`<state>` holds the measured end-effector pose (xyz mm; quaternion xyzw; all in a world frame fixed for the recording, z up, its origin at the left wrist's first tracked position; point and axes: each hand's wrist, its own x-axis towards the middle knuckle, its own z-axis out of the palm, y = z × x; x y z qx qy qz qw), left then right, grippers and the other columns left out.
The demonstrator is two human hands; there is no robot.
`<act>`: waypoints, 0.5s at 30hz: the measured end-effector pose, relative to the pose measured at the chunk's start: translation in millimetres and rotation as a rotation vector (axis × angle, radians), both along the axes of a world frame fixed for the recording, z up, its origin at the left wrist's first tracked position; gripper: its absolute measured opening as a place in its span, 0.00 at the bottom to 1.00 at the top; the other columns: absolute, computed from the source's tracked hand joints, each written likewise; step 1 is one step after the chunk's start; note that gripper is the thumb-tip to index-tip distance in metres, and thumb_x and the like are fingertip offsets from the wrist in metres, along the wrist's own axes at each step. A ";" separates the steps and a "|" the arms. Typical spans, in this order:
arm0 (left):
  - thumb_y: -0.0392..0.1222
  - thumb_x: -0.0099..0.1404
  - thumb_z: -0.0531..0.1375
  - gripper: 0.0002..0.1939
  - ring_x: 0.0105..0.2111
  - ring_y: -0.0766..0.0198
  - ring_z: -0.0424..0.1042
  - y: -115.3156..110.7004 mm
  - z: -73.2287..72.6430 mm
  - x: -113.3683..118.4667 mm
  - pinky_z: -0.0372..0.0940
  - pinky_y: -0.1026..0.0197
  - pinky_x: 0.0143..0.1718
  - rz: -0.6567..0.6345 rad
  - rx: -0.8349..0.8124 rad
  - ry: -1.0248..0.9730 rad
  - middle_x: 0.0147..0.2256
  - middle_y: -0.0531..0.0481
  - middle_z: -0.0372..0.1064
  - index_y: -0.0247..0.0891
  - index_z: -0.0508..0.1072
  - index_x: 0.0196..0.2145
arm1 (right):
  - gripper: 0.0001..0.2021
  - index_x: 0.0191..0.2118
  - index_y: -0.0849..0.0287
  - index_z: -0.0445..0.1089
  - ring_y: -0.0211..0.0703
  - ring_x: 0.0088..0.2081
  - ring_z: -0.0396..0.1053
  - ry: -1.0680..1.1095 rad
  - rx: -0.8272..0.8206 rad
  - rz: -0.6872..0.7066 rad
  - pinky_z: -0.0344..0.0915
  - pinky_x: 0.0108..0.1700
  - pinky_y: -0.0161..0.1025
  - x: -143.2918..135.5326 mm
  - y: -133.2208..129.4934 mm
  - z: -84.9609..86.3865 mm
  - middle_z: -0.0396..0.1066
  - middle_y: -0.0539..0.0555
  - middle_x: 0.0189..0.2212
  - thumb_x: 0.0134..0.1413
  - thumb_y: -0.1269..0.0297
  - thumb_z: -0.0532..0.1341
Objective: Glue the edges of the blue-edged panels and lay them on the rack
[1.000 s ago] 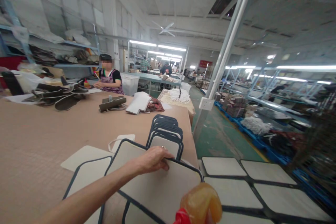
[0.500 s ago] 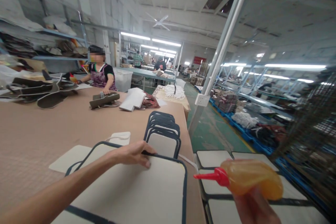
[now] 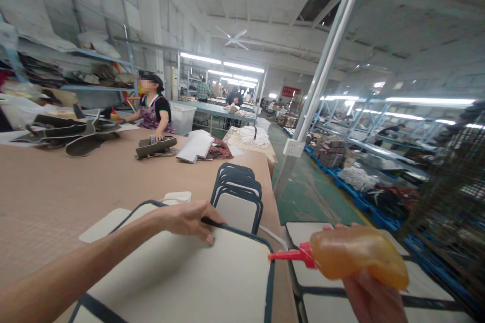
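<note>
My left hand [image 3: 191,219] pinches the far edge of a cream panel with a dark-blue rim [image 3: 197,272], thumb on its face and fingers over the rim. My right hand [image 3: 373,292] wraps around a squeeze bottle [image 3: 359,257] of amber liquid, probably glue, tipped nearly level. Its red nozzle [image 3: 291,256] points left, with the tip at the panel's right rim; whether it touches I cannot tell. Beyond the panel stands a row of smaller dark-rimmed panels [image 3: 237,212]. More rimmed panels [image 3: 326,308] lie to the right, partly behind the bottle.
The brown work table [image 3: 113,176] carries cream pieces [image 3: 106,224], olive cut parts [image 3: 155,146] and white sheets [image 3: 195,145]. A co-worker [image 3: 153,108] sits across it, one hand on the olive parts. A metal post [image 3: 318,86] rises beyond the table's right edge.
The bottle has moved left, bringing its nozzle tip to the panel's right rim. My left hand keeps its hold. The co-worker's head has turned, and the whole view has shifted slightly.
</note>
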<state>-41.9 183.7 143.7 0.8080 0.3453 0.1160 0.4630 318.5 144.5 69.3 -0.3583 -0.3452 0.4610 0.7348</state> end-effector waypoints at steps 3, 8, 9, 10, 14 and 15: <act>0.52 0.56 0.63 0.22 0.27 0.67 0.60 -0.1 1.6 -0.8 0.54 0.70 0.25 -0.026 0.019 -0.020 0.28 0.54 0.67 0.32 0.77 0.42 | 0.40 0.57 0.44 0.60 0.58 0.60 0.55 -0.016 -0.009 0.009 0.39 0.63 0.57 0.1 -2.6 -1.0 0.61 0.51 0.59 0.32 0.59 0.72; 0.54 0.56 0.63 0.24 0.28 0.67 0.60 0.3 3.5 0.1 0.54 0.70 0.25 -0.044 -0.029 -0.041 0.28 0.53 0.67 0.32 0.76 0.42 | 0.37 0.55 0.42 0.62 0.54 0.59 0.58 -0.088 -0.006 -0.038 0.39 0.64 0.51 -3.5 -9.8 0.6 0.64 0.48 0.56 0.33 0.58 0.71; 0.54 0.56 0.63 0.24 0.27 0.67 0.60 0.5 3.3 0.1 0.54 0.70 0.25 -0.037 -0.035 -0.039 0.28 0.53 0.67 0.32 0.76 0.42 | 0.37 0.54 0.42 0.63 0.53 0.59 0.58 -0.114 -0.005 -0.037 0.38 0.64 0.49 -3.8 -11.4 0.8 0.65 0.48 0.55 0.33 0.57 0.71; 0.54 0.56 0.63 0.24 0.27 0.67 0.60 0.9 3.0 -0.1 0.55 0.70 0.26 -0.030 -0.034 -0.035 0.28 0.53 0.67 0.32 0.76 0.42 | 0.36 0.54 0.42 0.63 0.53 0.59 0.58 -0.135 -0.008 -0.035 0.38 0.64 0.48 -4.2 -13.3 1.1 0.66 0.48 0.55 0.33 0.56 0.71; 0.53 0.56 0.63 0.22 0.27 0.66 0.61 3.3 0.9 -1.6 0.56 0.69 0.26 -0.021 -0.007 -0.033 0.28 0.52 0.68 0.33 0.77 0.41 | 0.29 0.52 0.43 0.66 0.51 0.61 0.53 -0.228 -0.032 -0.080 0.35 0.65 0.46 -7.6 -21.4 2.8 0.67 0.47 0.53 0.39 0.53 0.68; 0.52 0.56 0.63 0.21 0.27 0.66 0.61 4.0 0.5 -1.8 0.56 0.69 0.26 -0.018 -0.003 -0.038 0.27 0.52 0.68 0.33 0.77 0.41 | 0.26 0.50 0.44 0.67 0.51 0.62 0.52 -0.250 -0.027 -0.094 0.33 0.65 0.45 -8.6 -22.7 3.2 0.67 0.47 0.53 0.41 0.52 0.67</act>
